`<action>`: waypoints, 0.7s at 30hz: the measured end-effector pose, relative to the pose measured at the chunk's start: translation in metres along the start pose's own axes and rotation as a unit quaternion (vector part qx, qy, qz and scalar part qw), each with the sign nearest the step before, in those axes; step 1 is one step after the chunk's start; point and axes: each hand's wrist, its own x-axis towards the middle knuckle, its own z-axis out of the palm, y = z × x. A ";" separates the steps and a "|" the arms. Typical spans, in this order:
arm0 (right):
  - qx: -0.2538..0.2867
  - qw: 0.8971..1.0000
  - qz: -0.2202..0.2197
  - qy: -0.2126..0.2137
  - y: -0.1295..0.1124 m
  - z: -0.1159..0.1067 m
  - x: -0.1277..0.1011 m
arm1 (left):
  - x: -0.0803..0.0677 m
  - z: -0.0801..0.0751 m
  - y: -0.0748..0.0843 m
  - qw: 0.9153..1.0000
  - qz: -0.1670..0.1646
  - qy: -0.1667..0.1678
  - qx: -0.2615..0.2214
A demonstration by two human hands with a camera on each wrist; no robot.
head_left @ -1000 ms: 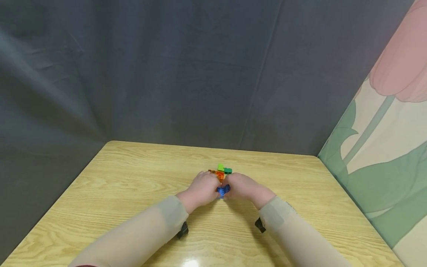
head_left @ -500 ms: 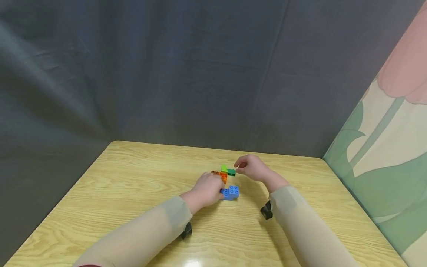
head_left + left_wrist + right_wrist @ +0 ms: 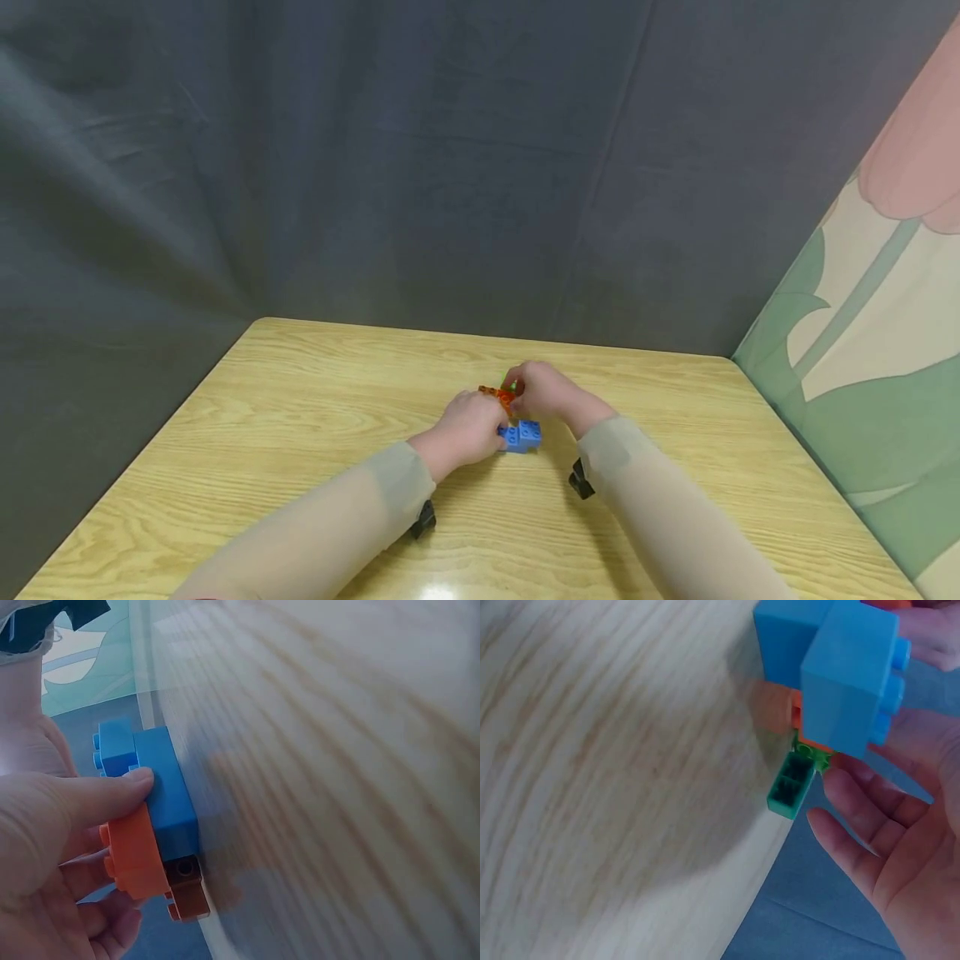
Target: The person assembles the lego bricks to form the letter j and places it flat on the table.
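My left hand [image 3: 465,427] grips a joined build of toy bricks, its thumb pressed on the blue brick [image 3: 172,799]. An orange brick [image 3: 136,855] and a brown brick [image 3: 189,894] sit beside the blue one in the left wrist view. A second blue brick [image 3: 529,432] rises at the build's right end. At the far side, my right hand [image 3: 550,392] has curled fingers around the light green brick [image 3: 814,756]; its thumb is partly hidden behind the blue brick. A dark green brick [image 3: 790,785] shows its hollow underside by those fingertips.
The wooden table [image 3: 300,400] extends around the bricks on all sides. Dark cloth [image 3: 450,167] hangs behind its far edge, and a flower-patterned cloth [image 3: 885,350] stands along the right. Black wrist cameras hang below both sleeves.
My right hand left the blue bricks, reached out beside the dark green brick, then moved left onto the light green brick. My left hand keeps its hold on the build.
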 end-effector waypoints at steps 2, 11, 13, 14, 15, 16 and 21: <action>-0.003 1.000 -0.001 0.000 -0.001 0.003 0.001 | 0.000 0.001 -0.001 1.000 -0.001 0.002 -0.004; -0.012 1.000 -0.004 0.009 -0.003 0.009 0.002 | -0.001 0.002 -0.003 1.000 0.002 0.008 -0.001; -0.008 1.000 -0.001 0.007 -0.004 0.009 0.001 | -0.001 0.002 -0.002 1.000 0.003 0.007 -0.001; -0.004 1.000 0.001 0.007 -0.004 0.009 0.001 | -0.001 0.001 -0.002 1.000 0.002 0.007 -0.002; -0.002 1.000 0.001 0.008 -0.003 0.009 0.000 | -0.001 0.001 -0.002 1.000 0.002 0.007 -0.002; -0.001 1.000 0.003 0.010 -0.003 0.009 0.000 | -0.001 0.001 -0.001 1.000 0.001 0.007 -0.004; 0.003 1.000 0.008 0.023 0.003 0.005 -0.004 | 0.000 0.000 -0.001 1.000 -0.002 0.002 -0.010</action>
